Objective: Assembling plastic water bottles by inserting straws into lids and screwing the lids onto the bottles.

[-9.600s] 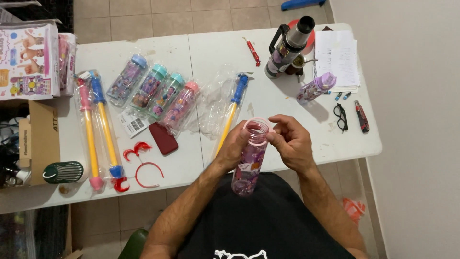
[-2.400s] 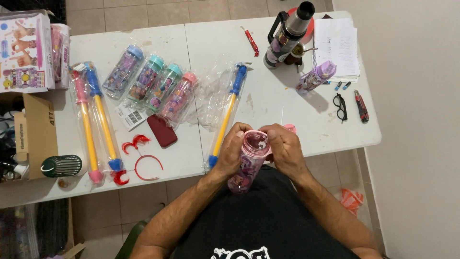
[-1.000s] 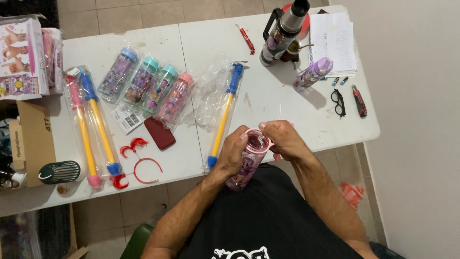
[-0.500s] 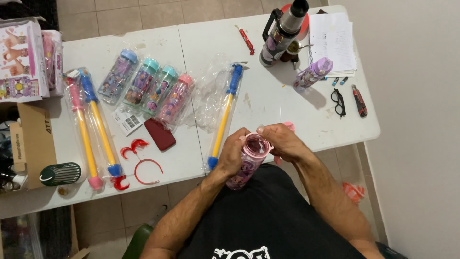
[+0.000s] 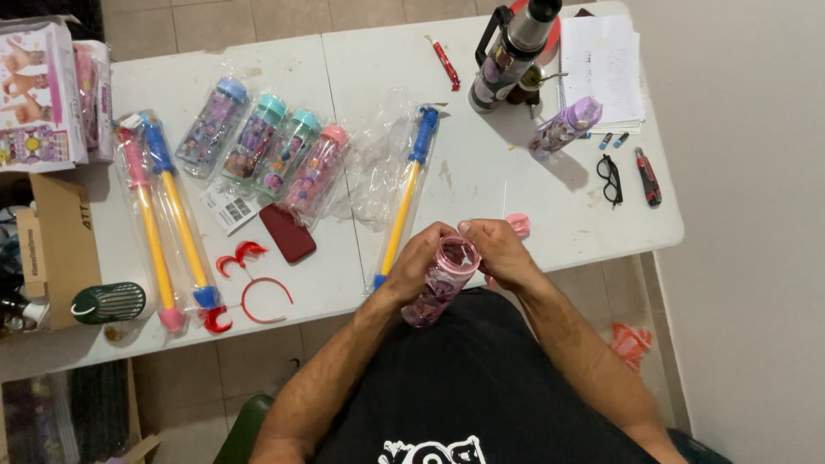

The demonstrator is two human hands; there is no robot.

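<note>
Overhead view of a person at a white table (image 5: 481, 185). The left hand (image 5: 424, 262) wraps its fingers around the body of a pink transparent bottle (image 5: 440, 281), held tilted over the table's near edge, against the black shirt (image 5: 477, 378). The right hand (image 5: 498, 252) is closed at the bottle's open mouth, fingers curled over the rim; what they pinch there cannot be told. A small pink cap (image 5: 518, 225) lies on the table just beside the right hand.

Left of the hands, a blue-and-yellow water shooter (image 5: 406, 193) lies in a clear bag. Further left, four wrapped bottles (image 5: 262, 155) lie side by side, with a dark red phone (image 5: 287, 233) and a red headband (image 5: 258, 292) below them. Two more shooters (image 5: 161, 219) lie near the table's left end, beside a pink toy box (image 5: 39, 94) and a cardboard box (image 5: 56, 245).

At the far right stand a flask (image 5: 511, 51), a purple bottle (image 5: 565, 125) on its side, a notebook (image 5: 606, 64), glasses (image 5: 609, 179) and a red pen (image 5: 446, 64).
</note>
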